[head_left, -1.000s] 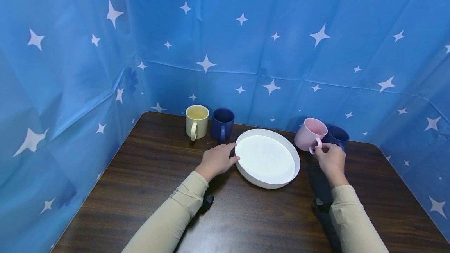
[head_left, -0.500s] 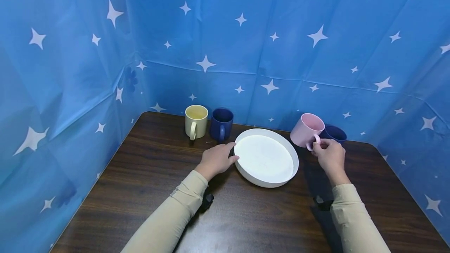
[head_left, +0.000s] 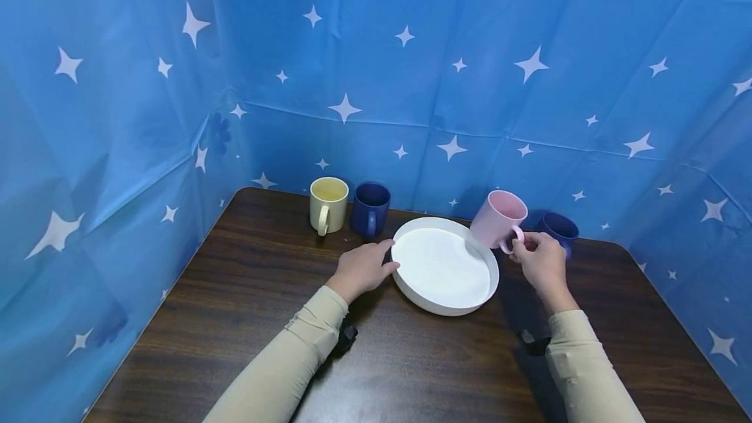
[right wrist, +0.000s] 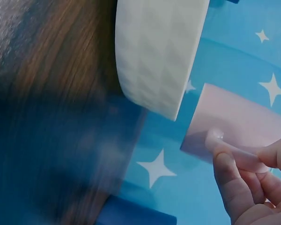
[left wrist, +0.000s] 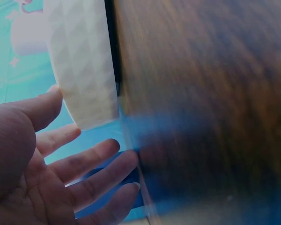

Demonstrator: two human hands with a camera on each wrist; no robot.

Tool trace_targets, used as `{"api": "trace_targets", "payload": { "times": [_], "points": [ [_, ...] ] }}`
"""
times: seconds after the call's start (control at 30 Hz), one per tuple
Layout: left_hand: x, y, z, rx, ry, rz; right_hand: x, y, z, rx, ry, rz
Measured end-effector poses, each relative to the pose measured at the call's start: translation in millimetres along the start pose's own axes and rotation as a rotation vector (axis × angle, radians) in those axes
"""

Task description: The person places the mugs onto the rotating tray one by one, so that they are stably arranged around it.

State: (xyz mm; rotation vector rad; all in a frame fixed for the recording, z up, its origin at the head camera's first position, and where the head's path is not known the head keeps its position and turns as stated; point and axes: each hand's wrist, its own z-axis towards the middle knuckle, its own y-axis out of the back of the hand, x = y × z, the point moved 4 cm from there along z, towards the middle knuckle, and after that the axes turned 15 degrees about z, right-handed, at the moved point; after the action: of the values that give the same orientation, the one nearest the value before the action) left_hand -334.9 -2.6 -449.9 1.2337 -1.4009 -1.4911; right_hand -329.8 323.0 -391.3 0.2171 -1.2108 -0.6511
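A pink mug (head_left: 492, 217) hangs tilted at the right rim of a round white dish (head_left: 435, 306), overlapping that rim in the head view. My right hand (head_left: 542, 266) pinches its handle between thumb and fingers, as the right wrist view of the mug (right wrist: 241, 115) shows. At the dish's left side, my left hand (head_left: 361, 269) touches the rim with thumb and index fingertips. The other fingers spread loosely below the dish's faceted wall (left wrist: 82, 61) in the left wrist view.
A yellow mug (head_left: 329, 206) and a dark blue mug (head_left: 370, 209) stand at the back, left of the dish. Behind my right hand stands another dark blue mug (head_left: 558, 226). A blue star-printed curtain (head_left: 376, 70) borders the dark wooden table (head_left: 247, 292).
My right hand has lifted the pink mug and carried it left, from in front of the right blue mug to the dish's rim. My left hand has stayed at the dish.
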Motion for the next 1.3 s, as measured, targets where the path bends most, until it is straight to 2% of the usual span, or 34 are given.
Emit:
{"api": "trace_targets", "payload": {
  "times": [0.33, 0.77, 1.0, 1.3],
  "points": [
    [2.1, -1.0, -1.6, 0.005, 0.006, 0.006, 6.0, -22.0, -1.4, 0.057, 0.01, 0.03],
    [4.1, -3.0, -3.1, -0.008, 0.001, 0.012, 5.2, -46.1, 1.3, 0.175, -0.03, 0.052],
    [3.4, -1.9, -4.7, -0.017, -0.003, 0.019, -0.6, -53.4, 3.9, 0.203, -0.023, 0.062],
    [3.6, -3.8, -0.5, -0.01, 0.005, 0.022, -5.9, -57.8, 7.1, 0.234, -0.042, 0.062]
  ]
}}
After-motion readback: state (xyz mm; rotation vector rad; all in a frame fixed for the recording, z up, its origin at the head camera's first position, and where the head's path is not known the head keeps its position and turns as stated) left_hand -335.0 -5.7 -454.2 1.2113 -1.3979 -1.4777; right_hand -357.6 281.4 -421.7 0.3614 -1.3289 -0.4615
